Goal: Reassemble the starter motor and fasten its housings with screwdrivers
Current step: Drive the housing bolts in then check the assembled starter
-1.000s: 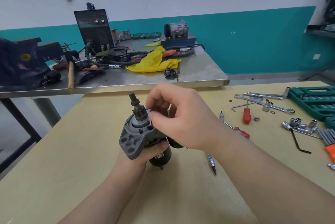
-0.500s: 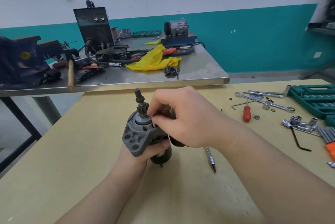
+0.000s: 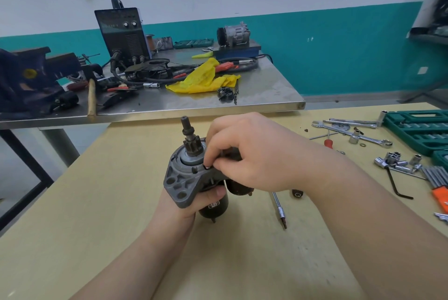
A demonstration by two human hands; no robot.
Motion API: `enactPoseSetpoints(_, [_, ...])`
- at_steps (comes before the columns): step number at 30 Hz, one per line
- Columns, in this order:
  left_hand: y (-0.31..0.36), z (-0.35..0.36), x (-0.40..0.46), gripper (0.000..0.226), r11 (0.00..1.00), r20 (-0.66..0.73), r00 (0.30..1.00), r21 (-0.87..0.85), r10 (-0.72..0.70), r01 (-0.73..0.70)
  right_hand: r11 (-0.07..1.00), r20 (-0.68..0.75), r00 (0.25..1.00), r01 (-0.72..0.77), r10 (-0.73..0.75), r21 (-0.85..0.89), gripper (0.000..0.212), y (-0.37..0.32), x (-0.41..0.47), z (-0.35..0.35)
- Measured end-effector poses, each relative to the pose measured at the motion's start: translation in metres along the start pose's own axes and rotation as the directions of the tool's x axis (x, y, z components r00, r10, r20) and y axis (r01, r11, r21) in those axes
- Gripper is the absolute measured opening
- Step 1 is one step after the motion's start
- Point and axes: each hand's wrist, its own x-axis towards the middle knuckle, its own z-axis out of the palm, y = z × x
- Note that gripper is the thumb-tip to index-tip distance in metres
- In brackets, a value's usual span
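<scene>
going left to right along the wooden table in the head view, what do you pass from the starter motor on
starter motor → extension bar → red-handled screwdriver → combination wrench → black hex key → green socket case

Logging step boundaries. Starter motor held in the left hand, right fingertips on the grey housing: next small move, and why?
Probably finish seating the small dark fastener by finger. The right hand pinches it at the grey housing beside the pinion gear, while the left hand grips the starter motor upright. The driver bit lies unused on the table.
</scene>
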Motion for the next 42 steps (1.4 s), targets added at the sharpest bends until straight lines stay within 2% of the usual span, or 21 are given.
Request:
enactPoseSetpoints(12, [-0.008,-0.004,-0.001,0.045,0.999,-0.045,0.998,-0.02,-0.038,0.037,0.999,-0.003,1.0,0.008,-0.008,-0.036,0.026,-0.002,0.0,0.005])
enactPoseSetpoints(17, [-0.01,-0.006,-0.003,0.051,0.999,-0.046,0.998,-0.023,-0.036,0.035,0.999,-0.019,1.0,-0.003,0.003,0.042,0.024,-0.002,-0.001,0.004])
enactPoseSetpoints(25, [-0.008,-0.004,-0.003,0.045,0.999,-0.065,0.996,0.003,-0.054,0.054,1.0,-0.018,1.0,0.025,-0.025,0.006,0.025,0.0,-0.001,0.004])
enactPoseSetpoints(29, [-0.005,-0.004,-0.004,0.053,0.999,-0.066,0.996,0.003,-0.053,0.053,0.998,-0.027,0.999,0.022,-0.02,0.059,0.024,0.001,0.0,0.006])
enactPoseSetpoints(33, [-0.004,-0.004,-0.005,0.052,0.998,-0.069,0.996,-0.007,-0.059,0.058,0.998,-0.036,0.999,0.027,-0.025,0.056,0.025,0.002,0.001,0.009])
enactPoseSetpoints(38, [0.001,-0.001,-0.009,0.057,0.987,-0.074,0.993,-0.135,-0.094,0.083,0.998,-0.057,0.997,0.061,-0.06,0.018,0.023,0.001,0.004,0.014])
enactPoseSetpoints(40, [0.002,0.0,-0.009,0.061,0.984,-0.093,0.993,-0.164,-0.078,0.062,0.993,-0.079,0.995,0.071,-0.063,0.097,0.021,0.005,0.004,0.011])
enactPoseSetpoints(42, [0.001,0.0,-0.009,0.063,0.987,-0.095,0.993,-0.147,-0.074,0.06,0.957,-0.193,0.981,0.042,0.015,0.289,0.021,0.017,0.005,0.006])
